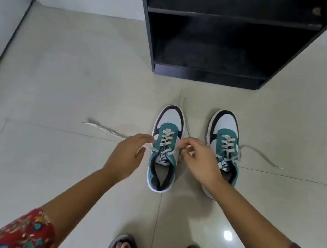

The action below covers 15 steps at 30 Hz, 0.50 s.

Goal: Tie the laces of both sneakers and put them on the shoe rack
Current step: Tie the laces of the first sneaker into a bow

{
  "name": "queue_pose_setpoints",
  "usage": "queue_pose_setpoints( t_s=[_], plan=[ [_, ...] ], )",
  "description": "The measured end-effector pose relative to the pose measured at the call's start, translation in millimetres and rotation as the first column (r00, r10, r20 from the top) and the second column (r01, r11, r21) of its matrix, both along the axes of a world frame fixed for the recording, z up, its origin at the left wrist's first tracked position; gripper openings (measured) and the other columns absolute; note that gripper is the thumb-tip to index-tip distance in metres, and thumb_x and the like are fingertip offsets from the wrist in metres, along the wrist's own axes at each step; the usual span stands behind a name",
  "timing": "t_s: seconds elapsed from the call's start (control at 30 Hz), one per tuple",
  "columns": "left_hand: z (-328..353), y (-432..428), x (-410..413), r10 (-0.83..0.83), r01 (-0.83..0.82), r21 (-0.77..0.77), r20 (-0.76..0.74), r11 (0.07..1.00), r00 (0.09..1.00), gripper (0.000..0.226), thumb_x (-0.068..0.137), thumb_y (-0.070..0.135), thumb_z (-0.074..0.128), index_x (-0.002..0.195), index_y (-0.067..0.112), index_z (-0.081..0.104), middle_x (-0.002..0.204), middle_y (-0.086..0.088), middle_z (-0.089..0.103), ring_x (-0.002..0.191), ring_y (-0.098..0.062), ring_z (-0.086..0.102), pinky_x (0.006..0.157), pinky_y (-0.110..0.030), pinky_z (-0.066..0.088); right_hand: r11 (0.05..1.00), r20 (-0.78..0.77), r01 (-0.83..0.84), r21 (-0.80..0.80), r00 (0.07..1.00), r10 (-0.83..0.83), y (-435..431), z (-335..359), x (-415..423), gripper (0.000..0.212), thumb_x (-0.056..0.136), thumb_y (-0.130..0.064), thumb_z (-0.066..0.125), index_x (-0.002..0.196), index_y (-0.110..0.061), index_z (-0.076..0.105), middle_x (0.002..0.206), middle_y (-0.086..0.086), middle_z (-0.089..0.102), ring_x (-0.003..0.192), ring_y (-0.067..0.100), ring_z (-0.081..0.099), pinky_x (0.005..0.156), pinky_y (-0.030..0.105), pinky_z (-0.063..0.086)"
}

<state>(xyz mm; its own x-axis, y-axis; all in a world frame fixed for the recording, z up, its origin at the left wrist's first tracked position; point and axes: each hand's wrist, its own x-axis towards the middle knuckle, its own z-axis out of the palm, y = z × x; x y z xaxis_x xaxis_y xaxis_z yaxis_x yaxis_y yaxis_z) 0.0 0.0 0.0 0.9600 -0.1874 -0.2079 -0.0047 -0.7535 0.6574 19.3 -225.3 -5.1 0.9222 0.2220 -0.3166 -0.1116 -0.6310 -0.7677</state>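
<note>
On the pale tiled floor [59, 90] before the black wooden shoe rack [205, 76], the left hand [127, 156] and right hand [199, 159] each pinch a white lace end of the left teal-and-white sneaker [168, 130], apparently starting its knot; next, crossing the ends, while the right teal-and-white sneaker [225, 123] waits untied.

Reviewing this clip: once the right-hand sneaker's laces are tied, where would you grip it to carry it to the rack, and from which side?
Probably the heel collar of the right sneaker, approached from above and behind. Its opening faces up and toward the person, so fingers can hook inside. The toe already points at the shoe rack, and its loose lace trails off to the right.
</note>
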Motion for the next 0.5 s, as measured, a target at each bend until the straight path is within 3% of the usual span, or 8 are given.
queue_pose_setpoints(
  t_s=[0.1, 0.17, 0.27, 0.33, 0.4, 0.47, 0.5],
  plan=[
    [-12, -8, 1, -0.076, 0.061, 0.145, 0.101, 0.988, 0.992, 0.023, 0.088, 0.018, 0.057, 0.110, 0.018, 0.064, 0.124, 0.001, 0.063, 0.115, -0.016, 0.055, 0.101, -0.031, 0.041, 0.956, 0.105, -0.176, -0.235, 0.973, 0.205, 2, -8, 1, 0.051, 0.083, -0.016, 0.057, 0.132, -0.026, 0.045, 0.115, -0.004, 0.066, 0.105, 0.021, 0.057, 0.089, 0.039, 0.050],
    [-14, -11, 1, -0.063, 0.048, 0.167, 0.089, 0.985, 0.994, 0.014, 0.088, 0.022, 0.058, 0.099, 0.018, 0.066, 0.122, 0.000, 0.063, 0.115, -0.019, 0.055, 0.100, -0.038, 0.043, 0.902, 0.105, -0.232, -0.363, 0.952, 0.287, 4, -8, 0, 0.054, 0.083, -0.021, 0.055, 0.135, -0.026, 0.041, 0.104, -0.002, 0.068, 0.101, 0.024, 0.056, 0.087, 0.038, 0.048],
    [-13, -3, -2, -0.051, 0.029, 0.205, 0.103, 0.978, 0.993, 0.010, 0.092, 0.027, 0.050, 0.092, 0.021, 0.059, 0.106, 0.005, 0.067, 0.101, -0.015, 0.058, 0.102, -0.040, 0.038, 0.877, 0.100, -0.247, -0.411, 0.945, 0.313, 1, 3, 0, 0.031, 0.080, -0.024, 0.054, 0.110, -0.022, 0.062, 0.087, 0.000, 0.069, 0.091, 0.023, 0.058, 0.091, 0.035, 0.044],
    [-11, 2, -3, -0.043, 0.022, 0.238, 0.084, 0.971, 0.996, 0.013, 0.091, 0.032, 0.043, 0.092, 0.024, 0.053, 0.082, 0.009, 0.067, 0.082, -0.011, 0.060, 0.109, -0.042, 0.030, 0.901, 0.075, -0.248, -0.355, 0.954, 0.292, -4, 14, 1, 0.023, 0.077, -0.029, 0.055, 0.095, -0.020, 0.066, 0.071, -0.004, 0.064, 0.076, 0.021, 0.058, 0.080, 0.034, 0.050],
    [-11, 7, -3, -0.055, 0.031, 0.296, 0.073, 0.955, 0.996, 0.022, 0.090, 0.042, 0.035, 0.093, 0.027, 0.051, 0.060, 0.008, 0.061, 0.067, -0.007, 0.058, 0.114, -0.039, 0.022, 0.911, 0.018, -0.254, -0.326, 0.961, 0.274, -9, 22, -2, 0.023, 0.081, -0.037, 0.054, 0.095, -0.021, 0.063, 0.060, -0.009, 0.052, 0.067, 0.019, 0.054, 0.065, 0.031, 0.047],
    [-12, 14, -3, -0.067, 0.039, 0.385, 0.059, 0.922, 0.996, 0.033, 0.089, 0.052, 0.030, 0.094, 0.029, 0.053, 0.052, 0.006, 0.060, 0.069, -0.006, 0.063, 0.113, -0.037, 0.018, 0.853, -0.086, -0.338, -0.398, 0.939, 0.332, -12, 27, -5, 0.035, 0.088, -0.049, 0.047, 0.100, -0.019, 0.060, 0.069, -0.007, 0.053, 0.074, 0.021, 0.056, 0.066, 0.031, 0.045],
    [-13, 17, -3, -0.071, 0.048, 0.424, 0.037, 0.904, 0.997, 0.036, 0.090, 0.055, 0.030, 0.097, 0.029, 0.054, 0.060, 0.005, 0.066, 0.077, -0.007, 0.066, 0.113, -0.039, 0.017, 0.809, -0.155, -0.392, -0.437, 0.919, 0.362, -12, 27, -7, 0.043, 0.090, -0.054, 0.042, 0.102, -0.016, 0.060, 0.079, -0.001, 0.057, 0.082, 0.023, 0.058, 0.071, 0.033, 0.048]
  ],
)
